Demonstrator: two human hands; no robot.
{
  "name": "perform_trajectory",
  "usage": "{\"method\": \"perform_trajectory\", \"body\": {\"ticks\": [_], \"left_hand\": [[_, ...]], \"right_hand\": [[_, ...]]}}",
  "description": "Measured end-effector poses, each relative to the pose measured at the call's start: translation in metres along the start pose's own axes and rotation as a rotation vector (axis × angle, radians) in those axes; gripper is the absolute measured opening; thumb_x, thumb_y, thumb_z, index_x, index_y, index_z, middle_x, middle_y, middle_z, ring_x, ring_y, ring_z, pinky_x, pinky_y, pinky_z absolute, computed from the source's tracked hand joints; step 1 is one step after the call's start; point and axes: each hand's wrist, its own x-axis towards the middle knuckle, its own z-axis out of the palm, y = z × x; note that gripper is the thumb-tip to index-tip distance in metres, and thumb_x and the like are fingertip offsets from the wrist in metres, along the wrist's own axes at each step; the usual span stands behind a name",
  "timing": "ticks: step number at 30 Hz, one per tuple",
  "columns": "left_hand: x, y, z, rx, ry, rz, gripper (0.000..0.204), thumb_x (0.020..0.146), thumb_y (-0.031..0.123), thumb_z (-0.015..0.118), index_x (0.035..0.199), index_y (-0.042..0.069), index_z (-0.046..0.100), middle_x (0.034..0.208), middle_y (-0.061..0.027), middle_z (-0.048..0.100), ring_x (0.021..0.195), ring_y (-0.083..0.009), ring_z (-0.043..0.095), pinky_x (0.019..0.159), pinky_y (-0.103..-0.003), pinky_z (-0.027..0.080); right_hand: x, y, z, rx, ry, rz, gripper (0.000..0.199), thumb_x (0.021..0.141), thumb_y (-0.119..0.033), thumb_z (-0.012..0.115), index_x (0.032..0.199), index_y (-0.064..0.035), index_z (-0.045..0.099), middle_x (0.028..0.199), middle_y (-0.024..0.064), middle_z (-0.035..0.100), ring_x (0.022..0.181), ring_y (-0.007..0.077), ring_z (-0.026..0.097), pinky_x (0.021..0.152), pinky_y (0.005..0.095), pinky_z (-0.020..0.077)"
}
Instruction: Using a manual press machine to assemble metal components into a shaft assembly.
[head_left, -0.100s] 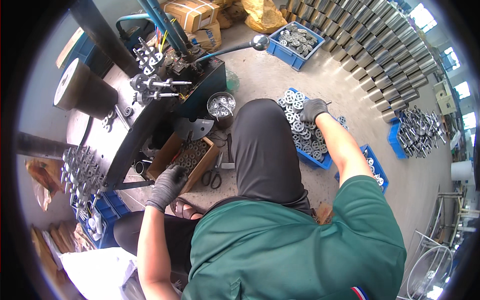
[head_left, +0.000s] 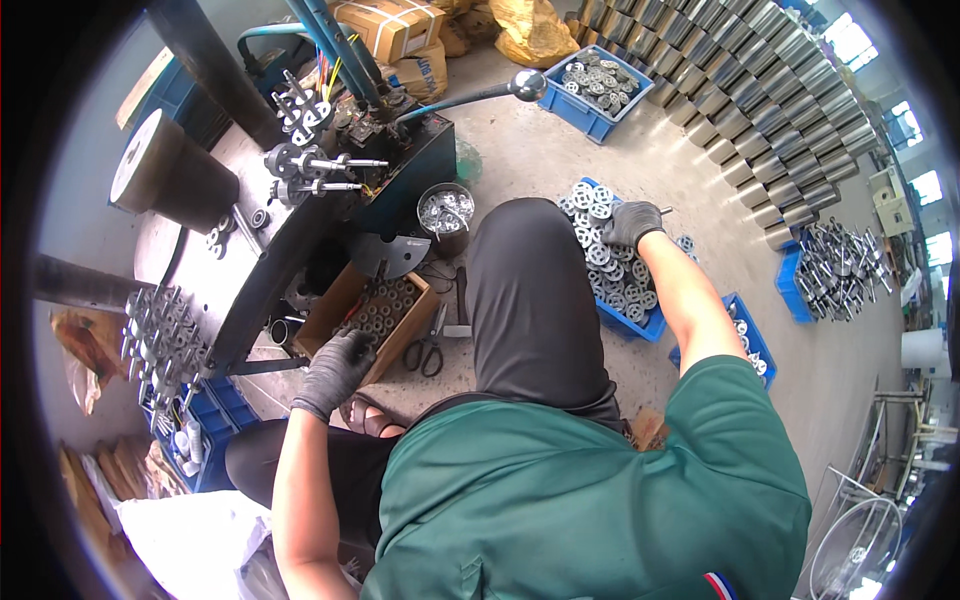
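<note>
My right hand [head_left: 634,223], in a dark grey glove, is closed above a blue crate [head_left: 655,326] heaped with round, perforated metal discs [head_left: 598,255]. From its right side pokes the tip of a metal shaft [head_left: 667,210]; the fingers hide the rest. My left hand [head_left: 338,368], gloved alike, reaches over the near rim of an open brown box [head_left: 405,335] of small metal rings [head_left: 380,310] that look like bearings. Its fingers are curled, and whatever they hold is hidden.
At left, a machine with a ball-ended lever [head_left: 527,85] stands beside a round table [head_left: 185,290] bearing shaft assemblies. Scissors [head_left: 424,355] and a tin of small parts [head_left: 446,210] are nearby. Stacked metal cylinders [head_left: 740,110] and a crate of shafts [head_left: 795,285] stand at right.
</note>
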Motion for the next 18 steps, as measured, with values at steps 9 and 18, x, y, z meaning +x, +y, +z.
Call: {"method": "perform_trajectory", "body": {"ticks": [9, 18], "left_hand": [[0.004, 0.009, -0.003, 0.031, -0.063, -0.036, 0.031, 0.087, 0.023, 0.069, 0.113, 0.005, 0.068, 0.112, -0.0195, 0.067, 0.107, -0.0391, 0.064, 0.092, -0.047, 0.052], [-0.008, 0.011, -0.001, 0.067, -0.058, -0.035, 0.030, 0.086, 0.023, 0.070, 0.110, 0.005, 0.068, 0.108, -0.0206, 0.066, 0.104, -0.0416, 0.063, 0.092, -0.049, 0.052]], "right_hand": [[-0.009, -0.011, 0.013, 0.108, 0.055, 0.207, 0.050, 0.077, -0.048, 0.066, 0.104, -0.0077, 0.078, 0.106, 0.0192, 0.075, 0.101, 0.0316, 0.073, 0.087, 0.0435, 0.0566], [-0.054, -0.043, 0.092, 0.736, 0.325, 0.501, 0.062, 0.079, -0.049, 0.078, 0.114, 0.0005, 0.066, 0.110, 0.0232, 0.073, 0.101, 0.0372, 0.070, 0.089, 0.0437, 0.0537]]}}
